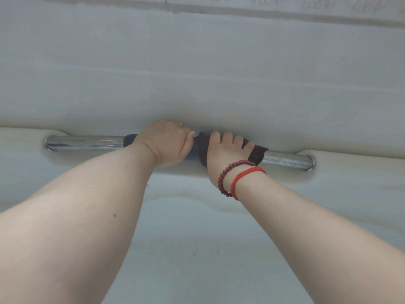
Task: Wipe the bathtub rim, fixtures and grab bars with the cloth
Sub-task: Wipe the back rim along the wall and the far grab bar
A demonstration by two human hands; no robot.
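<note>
A chrome grab bar [85, 142] with a dark middle sleeve runs across a recess in the far wall of the white bathtub [197, 84]. My left hand [166, 143] grips the bar's dark middle section. Right beside it, my right hand [225, 150] is curled over a dark maroon cloth [258, 153] wrapped round the bar. The cloth sticks out to the right of my fingers. Bare chrome shows on both ends of the bar.
The tub's pale inner wall curves down to the tub floor [197, 249] below my arms. A tiled wall edge [285, 9] runs along the top. My right wrist wears a bead bracelet and a red band.
</note>
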